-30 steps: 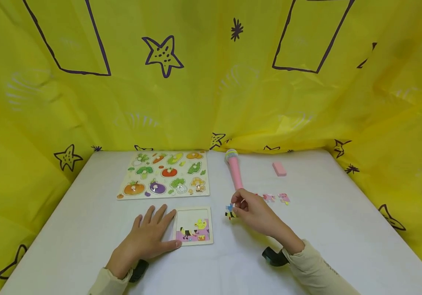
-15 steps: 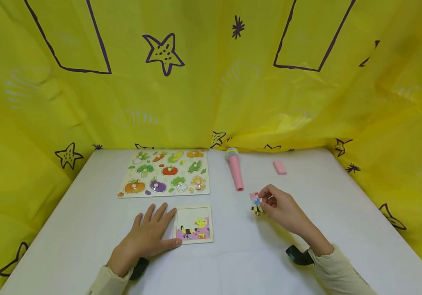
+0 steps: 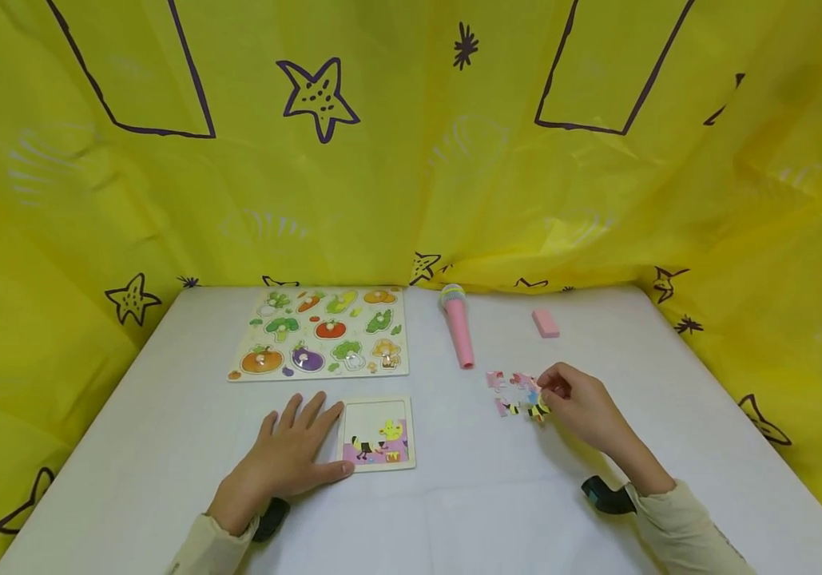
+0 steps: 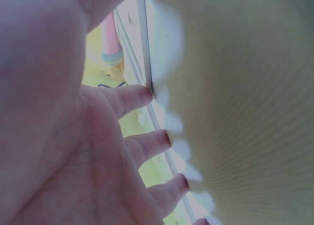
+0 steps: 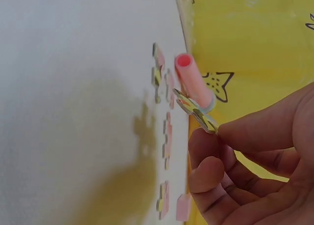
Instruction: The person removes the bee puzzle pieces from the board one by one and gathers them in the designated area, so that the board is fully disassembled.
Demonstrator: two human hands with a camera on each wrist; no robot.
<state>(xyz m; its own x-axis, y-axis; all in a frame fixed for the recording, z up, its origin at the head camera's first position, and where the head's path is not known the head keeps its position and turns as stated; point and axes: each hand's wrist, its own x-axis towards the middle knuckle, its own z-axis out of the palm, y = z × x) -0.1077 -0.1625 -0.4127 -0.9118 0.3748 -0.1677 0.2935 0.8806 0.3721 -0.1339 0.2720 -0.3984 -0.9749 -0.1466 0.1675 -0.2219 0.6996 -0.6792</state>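
My right hand [image 3: 586, 407] pinches a yellow-and-black jigsaw piece [image 5: 196, 112] between thumb and forefinger. In the right wrist view the piece is tilted and raised above the white table. Several loose pink jigsaw pieces [image 3: 495, 380] lie just beyond and to the left of that hand, partly overlapped by the held piece in the head view. My left hand [image 3: 284, 455] lies with spread fingers at the left side of a square jigsaw tray [image 3: 413, 435], thumb on its lower left corner and forefinger at its upper left. Pieces showing a bee and a yellow figure fill the tray's lower part.
A vegetable knob puzzle board [image 3: 324, 343] lies at the back left. Right of it is a pink toy microphone [image 3: 459, 331], and a pink block [image 3: 546, 323] sits farther right. A yellow patterned curtain [image 3: 411, 160] borders the table [image 3: 454, 519].
My right hand has moved right, from beside the tray to over the loose pieces, carrying the jigsaw piece. The left hand keeps its place at the tray.
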